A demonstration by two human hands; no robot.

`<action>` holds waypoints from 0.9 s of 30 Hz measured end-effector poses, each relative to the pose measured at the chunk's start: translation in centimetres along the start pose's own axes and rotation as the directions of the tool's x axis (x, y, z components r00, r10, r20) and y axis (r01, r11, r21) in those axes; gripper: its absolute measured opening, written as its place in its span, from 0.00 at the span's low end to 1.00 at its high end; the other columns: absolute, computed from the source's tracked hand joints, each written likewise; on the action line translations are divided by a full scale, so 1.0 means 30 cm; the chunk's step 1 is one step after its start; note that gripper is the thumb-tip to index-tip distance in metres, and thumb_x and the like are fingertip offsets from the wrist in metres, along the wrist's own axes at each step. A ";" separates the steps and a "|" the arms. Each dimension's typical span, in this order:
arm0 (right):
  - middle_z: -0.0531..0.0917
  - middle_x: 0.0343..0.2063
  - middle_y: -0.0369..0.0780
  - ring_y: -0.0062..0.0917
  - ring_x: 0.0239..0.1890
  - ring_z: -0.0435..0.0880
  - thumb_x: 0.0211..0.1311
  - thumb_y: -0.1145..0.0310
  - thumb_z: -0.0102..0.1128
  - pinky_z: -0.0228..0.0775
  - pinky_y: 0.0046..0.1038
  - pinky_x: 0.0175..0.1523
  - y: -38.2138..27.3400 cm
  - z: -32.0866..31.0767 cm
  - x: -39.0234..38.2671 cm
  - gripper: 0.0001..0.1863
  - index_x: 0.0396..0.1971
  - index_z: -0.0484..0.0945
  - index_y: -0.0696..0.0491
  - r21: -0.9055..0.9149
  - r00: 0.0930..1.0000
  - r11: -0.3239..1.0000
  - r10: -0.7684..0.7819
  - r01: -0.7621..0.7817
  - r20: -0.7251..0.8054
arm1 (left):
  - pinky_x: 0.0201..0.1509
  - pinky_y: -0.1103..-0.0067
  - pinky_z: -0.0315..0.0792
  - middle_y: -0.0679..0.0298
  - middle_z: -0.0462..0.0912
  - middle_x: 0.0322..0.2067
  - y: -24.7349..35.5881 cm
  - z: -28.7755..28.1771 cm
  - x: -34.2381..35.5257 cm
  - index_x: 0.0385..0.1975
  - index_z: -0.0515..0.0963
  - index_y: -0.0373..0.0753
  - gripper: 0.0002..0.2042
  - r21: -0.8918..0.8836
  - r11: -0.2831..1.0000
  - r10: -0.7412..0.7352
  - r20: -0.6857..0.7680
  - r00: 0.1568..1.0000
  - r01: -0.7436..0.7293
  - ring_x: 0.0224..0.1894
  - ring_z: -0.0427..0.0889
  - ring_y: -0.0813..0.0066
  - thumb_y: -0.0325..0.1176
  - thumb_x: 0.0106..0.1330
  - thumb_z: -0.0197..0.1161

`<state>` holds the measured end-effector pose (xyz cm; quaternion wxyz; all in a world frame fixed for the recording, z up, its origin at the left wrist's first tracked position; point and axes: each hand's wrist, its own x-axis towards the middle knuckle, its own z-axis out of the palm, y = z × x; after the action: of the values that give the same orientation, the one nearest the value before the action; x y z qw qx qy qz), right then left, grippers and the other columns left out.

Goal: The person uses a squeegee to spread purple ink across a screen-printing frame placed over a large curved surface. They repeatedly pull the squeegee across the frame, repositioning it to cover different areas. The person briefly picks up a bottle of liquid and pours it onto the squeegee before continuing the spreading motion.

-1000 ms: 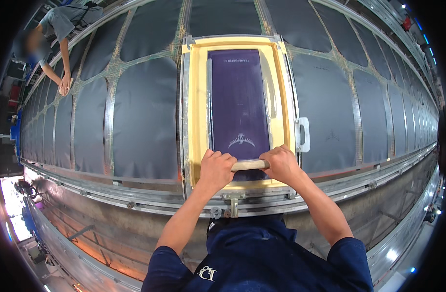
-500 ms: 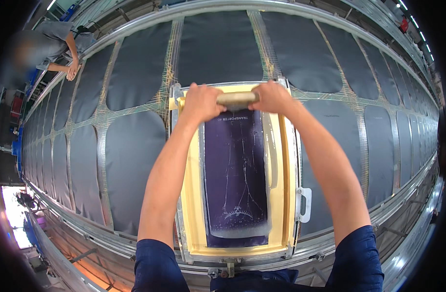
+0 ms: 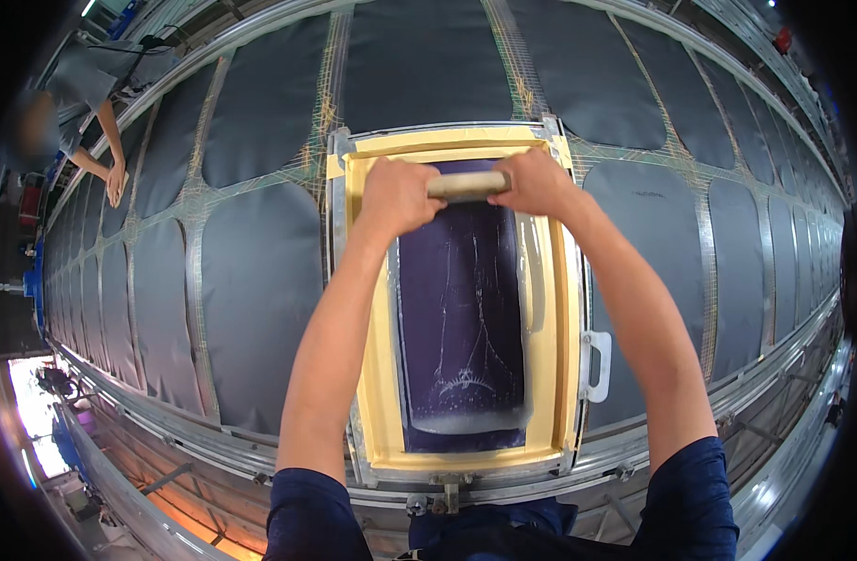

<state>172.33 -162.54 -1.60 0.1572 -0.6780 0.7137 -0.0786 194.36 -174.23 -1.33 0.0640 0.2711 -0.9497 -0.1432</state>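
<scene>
Panels (image 3: 260,309) flank frame (image 3: 555,393) | left hand (image 3: 400,196), right hand (image 3: 533,182): my fingers round bar (image 3: 469,184), frame's far end | uneven push could skew it

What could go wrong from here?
Uneven pressure: the left hand and right hand grip opposite ends of the squeegee, so one end might press harder.
Patchy coverage: the purple screen is streaked with pale lines, which could leave marks.
Bumping: the squeegee sits near the far side of the yellow-taped frame and might knock it.
</scene>
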 end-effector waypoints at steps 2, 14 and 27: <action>0.88 0.29 0.45 0.45 0.37 0.88 0.53 0.55 0.75 0.81 0.43 0.46 -0.053 0.043 -0.115 0.15 0.33 0.87 0.49 0.036 1.000 0.999 0.002 -0.002 -0.008 | 0.45 0.62 0.73 0.62 0.86 0.25 0.046 0.015 -0.117 0.28 0.86 0.46 0.11 -0.011 0.999 0.035 -0.018 0.999 -0.035 0.34 0.86 0.56 0.44 0.52 0.76; 0.88 0.32 0.41 0.40 0.41 0.87 0.51 0.63 0.77 0.75 0.40 0.53 -0.556 0.286 -1.035 0.12 0.34 0.87 0.51 0.127 1.000 0.992 -0.004 0.000 0.030 | 0.48 0.69 0.68 0.66 0.84 0.30 0.495 0.112 -1.102 0.30 0.83 0.45 0.11 -0.046 0.998 0.043 -0.019 0.999 -0.044 0.35 0.82 0.66 0.34 0.46 0.75; 0.85 0.33 0.48 0.38 0.38 0.83 0.75 0.53 0.57 0.72 0.38 0.46 -0.072 0.367 -0.969 0.21 0.44 0.80 0.59 0.767 0.483 0.356 0.873 -0.533 -0.070 | 0.55 0.66 0.69 0.68 0.84 0.38 0.523 0.110 -1.188 0.38 0.83 0.44 0.18 0.083 0.996 0.034 0.097 0.995 -0.042 0.46 0.81 0.68 0.37 0.45 0.76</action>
<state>178.94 -132.74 -7.80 0.2225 -0.1406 0.8752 -0.4058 216.03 -141.72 -1.21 0.0098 0.2483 -0.9619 -0.1144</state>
